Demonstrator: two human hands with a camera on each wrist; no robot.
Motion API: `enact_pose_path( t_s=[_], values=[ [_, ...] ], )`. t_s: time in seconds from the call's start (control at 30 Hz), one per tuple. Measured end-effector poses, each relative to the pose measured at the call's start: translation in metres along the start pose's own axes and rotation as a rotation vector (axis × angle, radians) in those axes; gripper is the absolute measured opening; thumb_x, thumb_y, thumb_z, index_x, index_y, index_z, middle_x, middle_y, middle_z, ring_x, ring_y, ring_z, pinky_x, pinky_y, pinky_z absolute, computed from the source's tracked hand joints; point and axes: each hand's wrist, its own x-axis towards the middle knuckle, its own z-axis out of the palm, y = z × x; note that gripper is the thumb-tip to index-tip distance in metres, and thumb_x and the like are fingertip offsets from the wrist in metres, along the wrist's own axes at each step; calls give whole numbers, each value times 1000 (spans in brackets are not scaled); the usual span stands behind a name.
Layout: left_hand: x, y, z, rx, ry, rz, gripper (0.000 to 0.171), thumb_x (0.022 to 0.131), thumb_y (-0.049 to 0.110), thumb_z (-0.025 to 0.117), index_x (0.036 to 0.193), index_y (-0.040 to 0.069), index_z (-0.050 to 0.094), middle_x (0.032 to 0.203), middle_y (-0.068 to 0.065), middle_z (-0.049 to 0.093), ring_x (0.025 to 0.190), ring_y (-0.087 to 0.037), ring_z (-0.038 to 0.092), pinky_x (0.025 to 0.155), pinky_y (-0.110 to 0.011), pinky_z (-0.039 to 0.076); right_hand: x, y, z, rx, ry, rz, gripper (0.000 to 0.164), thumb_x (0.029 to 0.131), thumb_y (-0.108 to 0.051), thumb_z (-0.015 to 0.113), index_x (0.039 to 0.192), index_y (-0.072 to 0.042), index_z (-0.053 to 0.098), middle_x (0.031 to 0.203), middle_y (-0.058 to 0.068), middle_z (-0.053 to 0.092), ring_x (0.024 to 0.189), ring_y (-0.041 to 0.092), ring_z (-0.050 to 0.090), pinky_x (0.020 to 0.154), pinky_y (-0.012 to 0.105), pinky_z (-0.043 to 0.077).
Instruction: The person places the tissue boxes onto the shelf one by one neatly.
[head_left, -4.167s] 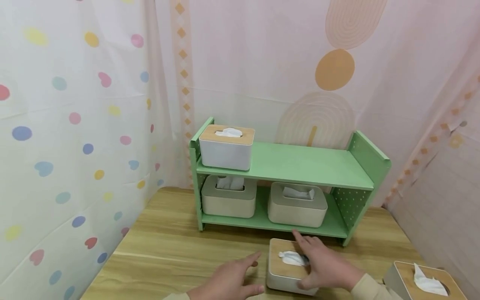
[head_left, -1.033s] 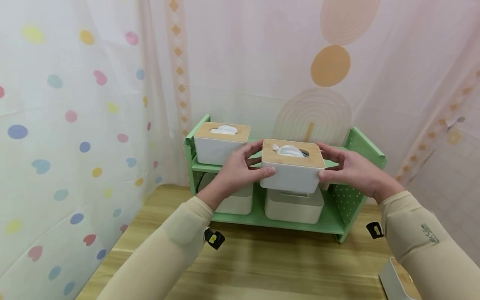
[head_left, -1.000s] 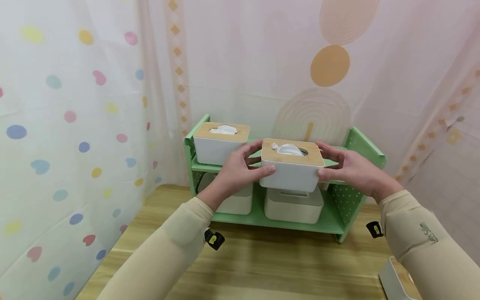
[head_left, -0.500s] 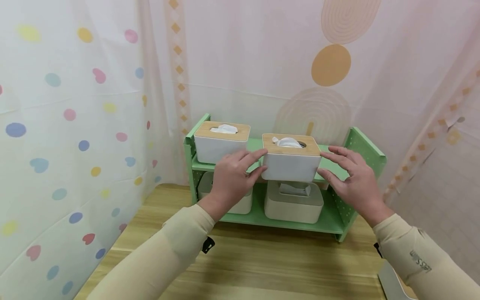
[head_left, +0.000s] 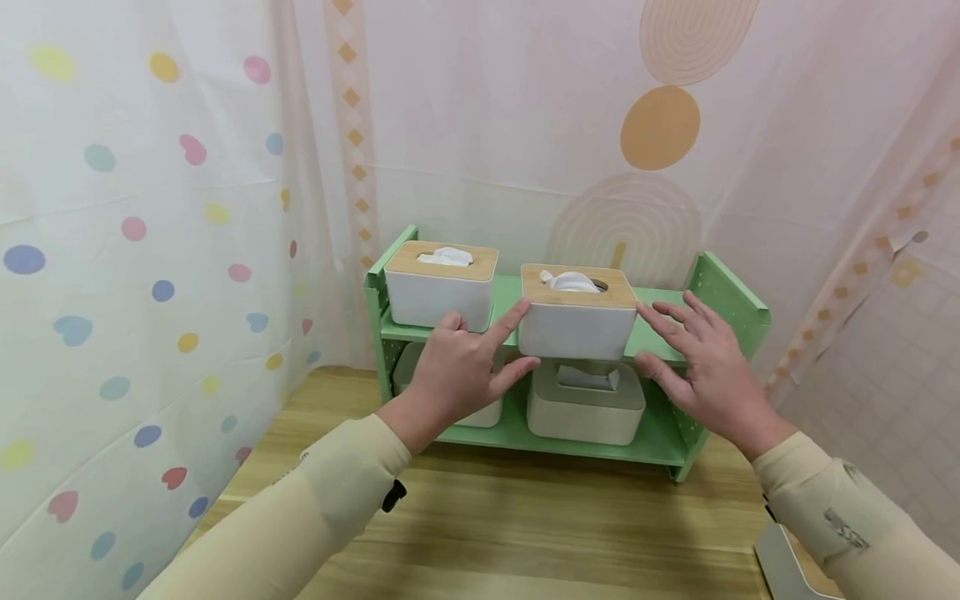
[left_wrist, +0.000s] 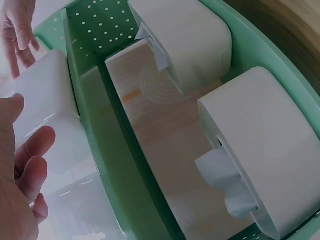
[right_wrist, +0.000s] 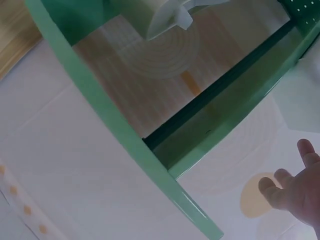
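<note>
A white tissue box with a wooden lid (head_left: pixel 576 332) stands on the upper board of a green shelf (head_left: pixel 731 292), its front at the board's front edge. My left hand (head_left: pixel 453 371) touches its left front edge with a straight index fingertip; the thumb points at the bottom corner. My right hand (head_left: pixel 705 375) has its fingers spread at the right edge, thumb apart from the box. Neither hand curls round it. In the right wrist view, the right hand (right_wrist: pixel 297 195) shows loose, spread fingers. The left wrist view shows the left hand's fingers (left_wrist: pixel 34 145) relaxed.
A matching wooden-lidded tissue box (head_left: pixel 442 296) stands to the left on the upper board. Below are two grey-lidded boxes, one right (head_left: pixel 585 417) and one left (head_left: pixel 483 412), partly hidden by my hand. Another box (head_left: pixel 776 558) sits on the wooden table (head_left: pixel 525 517) beneath my right sleeve.
The tissue box was lifted off the table, carried between both hands and set on the upper board. Since then my fingers have loosened from its sides, and the right hand has spread wider.
</note>
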Motion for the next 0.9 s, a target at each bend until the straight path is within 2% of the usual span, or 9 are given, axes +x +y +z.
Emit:
enact_pose_path(
  t_s=[0.07,0.17,0.23,0.33,0.47,0.9],
  values=[
    [2,-1,0,14,-33,-12,76,94,56,78,153,11,60,41,5,44,47,-7,15,63,-32,29,2,-1,2,-1,-18,15,62,104,-40,71,158,-16,55,148,24,61,155,54,34,125,72,23],
    [5,-4,0,-6,-115,-64,79,95,56,77,156,11,56,41,3,42,47,-9,15,64,-32,28,9,-3,6,-1,-34,24,65,101,-34,75,159,-15,53,149,24,60,155,54,34,127,71,21],
    [7,-7,0,-39,-174,-117,81,96,56,76,159,12,52,42,2,42,47,-10,19,64,-32,30,13,-3,10,-3,-38,18,68,98,-29,79,159,-13,53,148,25,60,153,55,36,127,70,22],
    [9,-11,2,-96,-223,-191,84,94,53,79,161,13,49,44,0,45,47,-13,27,66,-34,35,19,-4,16,-3,-49,7,75,93,-22,84,159,-10,52,147,26,60,151,54,40,126,70,24],
    [11,-13,3,-133,-231,-226,85,93,50,82,161,12,49,46,-2,48,45,-15,34,68,-37,39,23,-4,19,7,-57,8,82,88,-18,88,160,-9,50,147,26,61,147,52,45,126,70,25],
    [11,-12,5,-131,-232,-229,89,92,48,83,163,11,45,46,-1,48,43,-14,35,70,-38,37,24,-2,20,-8,-57,-19,91,83,-18,92,161,-7,47,142,26,62,138,46,54,128,65,26]
  ],
)
